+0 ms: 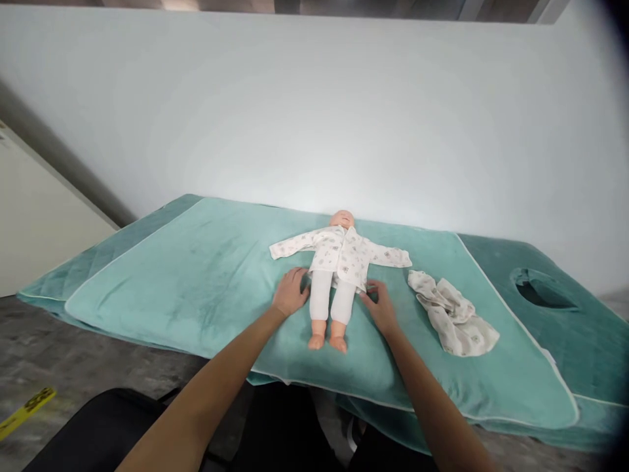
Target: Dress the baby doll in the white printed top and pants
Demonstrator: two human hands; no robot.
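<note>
A baby doll (320,298) lies on its back, head toward the wall and bare feet toward me. It wears white leggings and a white printed jacket (351,252) closed down the front, with both sleeves stretched out sideways. At the jacket's lower left corner, my left hand (291,292) has its fingers curled against the hem beside the doll's hip. On the other side, my right hand (382,307) pinches the lower right corner of the hem between thumb and fingers. The doll's hands are hidden inside the sleeves.
A crumpled printed cloth (455,318) lies to the right of the doll. Everything rests on a light green cover (196,275) over a padded bed, which has a face hole (543,288) at right. A white wall (295,111) stands behind; a black chair (98,429) is at lower left.
</note>
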